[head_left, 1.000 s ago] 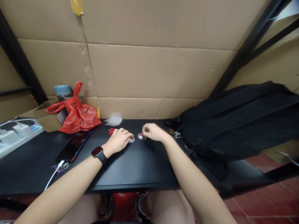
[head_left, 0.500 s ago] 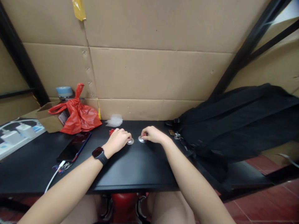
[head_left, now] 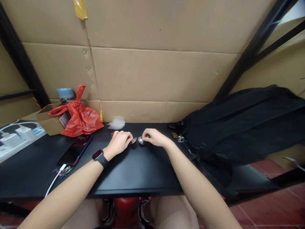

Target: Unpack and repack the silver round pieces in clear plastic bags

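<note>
My left hand point(head_left: 119, 141), with a dark watch point(head_left: 99, 157) on its wrist, pinches a small clear suction cup point(head_left: 134, 140). Opposite it, my right hand point(head_left: 154, 137) has its fingers closed on another clear suction cup point(head_left: 141, 140). Both cups are tilted, their round faces turned toward each other across a narrow gap above the black table point(head_left: 138, 173). Behind the left hand a small red object point(head_left: 113, 134) is mostly covered.
A whitish translucent clump point(head_left: 116, 123) lies by the cardboard wall point(head_left: 152, 76). To the left are a phone point(head_left: 75, 150) on a cable, a red plastic bag point(head_left: 82, 119), a cardboard box point(head_left: 49, 119) and a power strip point(head_left: 14, 144). A black backpack point(head_left: 243, 127) fills the right side.
Both suction cups have come off the tabletop and tipped up to face each other. My right hand has shifted slightly left, narrowing the gap.
</note>
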`<act>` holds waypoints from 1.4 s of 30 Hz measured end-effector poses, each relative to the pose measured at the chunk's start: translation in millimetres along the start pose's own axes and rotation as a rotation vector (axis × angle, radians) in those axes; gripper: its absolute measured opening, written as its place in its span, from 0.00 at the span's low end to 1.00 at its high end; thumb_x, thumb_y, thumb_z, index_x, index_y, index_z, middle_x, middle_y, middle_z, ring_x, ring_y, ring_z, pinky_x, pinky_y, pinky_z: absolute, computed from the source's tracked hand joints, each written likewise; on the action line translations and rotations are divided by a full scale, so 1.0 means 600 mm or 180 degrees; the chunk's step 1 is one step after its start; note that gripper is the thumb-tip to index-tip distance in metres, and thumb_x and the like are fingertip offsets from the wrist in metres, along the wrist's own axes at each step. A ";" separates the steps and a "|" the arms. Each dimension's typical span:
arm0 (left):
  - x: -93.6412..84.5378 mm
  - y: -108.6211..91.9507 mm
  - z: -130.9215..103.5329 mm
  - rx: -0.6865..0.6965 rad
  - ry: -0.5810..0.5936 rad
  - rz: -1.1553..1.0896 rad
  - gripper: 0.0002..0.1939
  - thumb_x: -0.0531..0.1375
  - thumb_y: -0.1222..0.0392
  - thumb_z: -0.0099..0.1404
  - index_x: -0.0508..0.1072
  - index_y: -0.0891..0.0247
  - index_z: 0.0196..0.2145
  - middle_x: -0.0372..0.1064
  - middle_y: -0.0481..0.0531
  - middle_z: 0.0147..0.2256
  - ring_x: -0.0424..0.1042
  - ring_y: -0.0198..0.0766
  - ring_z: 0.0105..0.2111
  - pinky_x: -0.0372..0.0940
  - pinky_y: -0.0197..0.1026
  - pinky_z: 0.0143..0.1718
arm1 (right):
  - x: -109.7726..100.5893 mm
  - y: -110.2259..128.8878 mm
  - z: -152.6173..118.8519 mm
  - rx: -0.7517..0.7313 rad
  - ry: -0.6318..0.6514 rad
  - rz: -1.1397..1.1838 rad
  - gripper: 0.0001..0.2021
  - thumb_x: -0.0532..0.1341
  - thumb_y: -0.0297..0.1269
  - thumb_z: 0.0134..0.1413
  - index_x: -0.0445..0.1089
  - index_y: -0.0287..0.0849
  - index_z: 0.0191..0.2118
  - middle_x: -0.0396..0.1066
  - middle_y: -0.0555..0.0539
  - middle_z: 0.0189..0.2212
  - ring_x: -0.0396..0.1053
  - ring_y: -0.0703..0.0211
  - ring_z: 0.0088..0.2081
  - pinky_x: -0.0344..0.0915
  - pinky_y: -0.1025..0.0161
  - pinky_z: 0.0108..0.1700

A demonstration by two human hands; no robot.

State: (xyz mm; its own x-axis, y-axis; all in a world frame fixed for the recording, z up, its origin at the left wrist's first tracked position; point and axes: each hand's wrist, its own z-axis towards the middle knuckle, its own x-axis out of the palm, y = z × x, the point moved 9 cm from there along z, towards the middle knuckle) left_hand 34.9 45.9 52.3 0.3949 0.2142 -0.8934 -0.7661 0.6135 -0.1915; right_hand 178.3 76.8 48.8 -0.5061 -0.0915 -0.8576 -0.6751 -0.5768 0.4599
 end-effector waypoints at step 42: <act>-0.040 0.234 -0.029 -0.1838 -0.0537 -0.0631 0.23 0.54 0.65 0.62 0.72 0.61 0.54 0.78 0.53 0.46 0.76 0.42 0.49 0.66 0.41 0.54 | 0.004 0.021 0.011 -0.0356 -0.0826 0.1055 0.15 0.64 0.30 0.50 0.69 0.44 0.45 0.67 0.44 0.46 0.72 0.58 0.42 0.70 0.64 0.34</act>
State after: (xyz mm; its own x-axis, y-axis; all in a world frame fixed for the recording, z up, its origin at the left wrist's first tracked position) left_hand -91.0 113.8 40.1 0.5957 0.2845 -0.7511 -0.8018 0.1549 -0.5772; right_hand 165.1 74.5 53.8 -0.8135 -0.0875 -0.5750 -0.3985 -0.6363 0.6606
